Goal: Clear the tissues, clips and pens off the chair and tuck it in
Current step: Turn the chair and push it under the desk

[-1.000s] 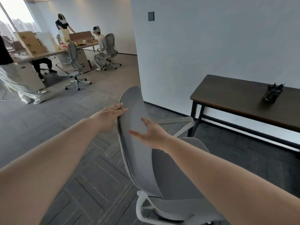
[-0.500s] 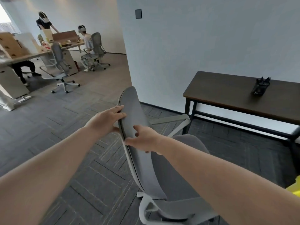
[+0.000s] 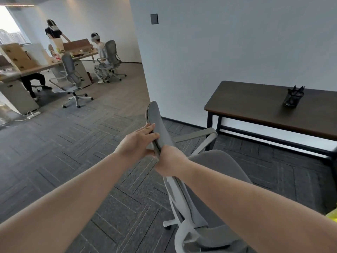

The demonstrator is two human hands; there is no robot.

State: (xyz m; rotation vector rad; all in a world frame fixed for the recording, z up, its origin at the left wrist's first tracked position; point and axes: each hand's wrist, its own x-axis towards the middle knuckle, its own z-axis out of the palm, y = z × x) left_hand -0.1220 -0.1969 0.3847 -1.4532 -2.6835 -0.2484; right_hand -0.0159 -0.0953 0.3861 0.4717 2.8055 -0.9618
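A grey office chair with a white frame stands in front of me, its seat turned toward the dark wooden table on the right. Its seat shows nothing on it. My left hand grips the left edge of the backrest, fingers wrapped over the rim. My right hand is closed on the same backrest edge just below it. A black mesh pen holder with pens stands on the table.
A white wall corner rises behind the chair. At the far left are desks, two other grey chairs, people seated and standing, and a power strip on the carpet. Something yellow shows at the right edge.
Both hands went from resting loosely on the backrest to gripping its edge. The chair has turned and shifted toward the table, and my view has swung.
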